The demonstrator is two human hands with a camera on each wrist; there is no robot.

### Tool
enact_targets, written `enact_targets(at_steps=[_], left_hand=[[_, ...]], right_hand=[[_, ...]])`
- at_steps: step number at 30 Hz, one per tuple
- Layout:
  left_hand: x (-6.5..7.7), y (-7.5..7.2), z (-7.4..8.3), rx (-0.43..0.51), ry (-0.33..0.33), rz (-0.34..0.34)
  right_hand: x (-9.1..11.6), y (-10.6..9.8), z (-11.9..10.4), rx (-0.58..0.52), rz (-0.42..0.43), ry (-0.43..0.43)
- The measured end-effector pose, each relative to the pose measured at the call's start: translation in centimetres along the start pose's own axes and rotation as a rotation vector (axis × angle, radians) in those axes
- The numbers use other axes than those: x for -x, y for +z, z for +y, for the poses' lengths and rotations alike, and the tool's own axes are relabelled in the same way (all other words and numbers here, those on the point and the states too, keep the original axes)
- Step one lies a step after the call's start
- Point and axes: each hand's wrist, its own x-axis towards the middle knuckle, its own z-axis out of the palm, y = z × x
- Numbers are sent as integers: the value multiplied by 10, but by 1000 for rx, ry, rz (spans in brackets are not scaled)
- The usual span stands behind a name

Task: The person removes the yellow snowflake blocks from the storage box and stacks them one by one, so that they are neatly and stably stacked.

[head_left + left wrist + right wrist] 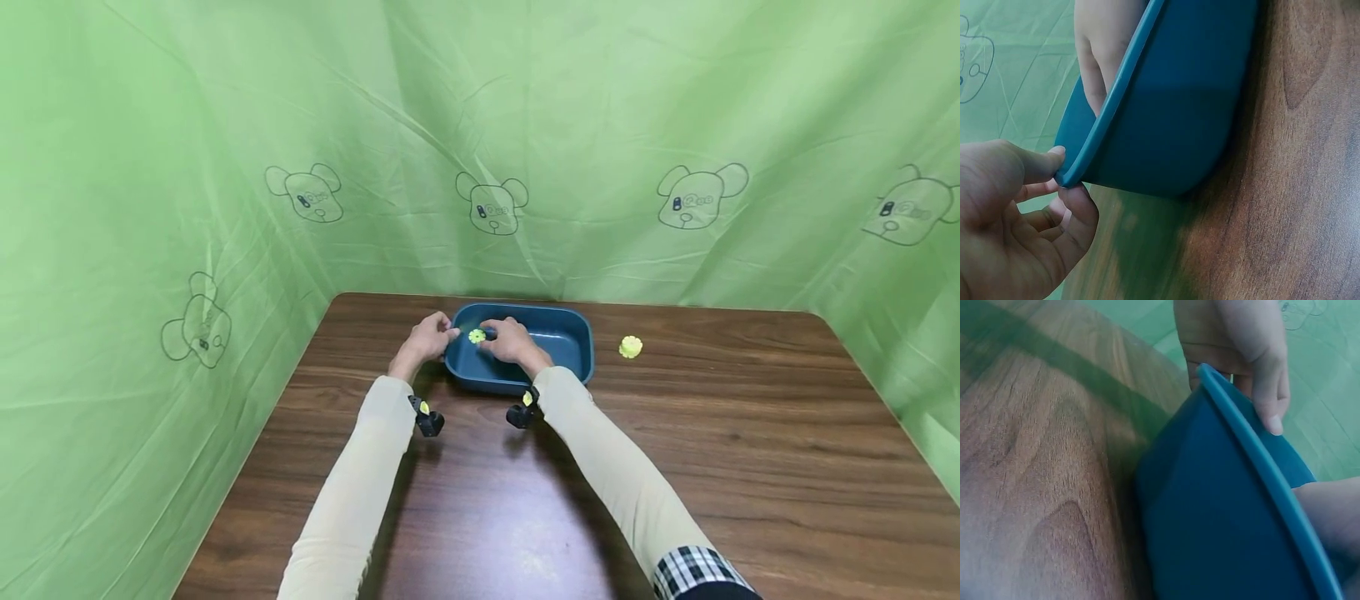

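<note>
A blue plastic basin [558, 379] stands on the table near its far edge. My left hand [430, 337] pinches the basin's left rim between thumb and fingers, as the left wrist view [1022, 219] shows closely. My right hand [510, 340] reaches down inside the basin, fingers bent and thumb apart from them. Right at its fingertips is a small yellow-green flower-shaped piece [477, 336]; whether the fingers grip it I cannot tell. In the right wrist view the basin wall hides most of the right hand [1335, 509].
A second yellow-green flower-shaped piece [631, 347] sits on the brown wooden table [750, 417], to the right of the basin. A green curtain [600, 100] with printed bear heads hangs behind the table and along its sides.
</note>
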Motion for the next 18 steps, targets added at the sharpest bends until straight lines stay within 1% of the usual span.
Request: enact_targets(at_steps=[3, 6, 15, 18], left_hand=[[-1, 1, 0, 2, 1, -2], [-1, 2, 0, 4, -2, 1], [-1, 2, -1, 3, 13, 27], [-2, 3, -1, -1, 16, 34]], right_hand=[[0, 0, -3, 79, -27, 18], [1, 2, -5, 127, -38, 28], [6, 3, -11, 150, -8, 40], [9, 0, -10, 128, -11, 47]])
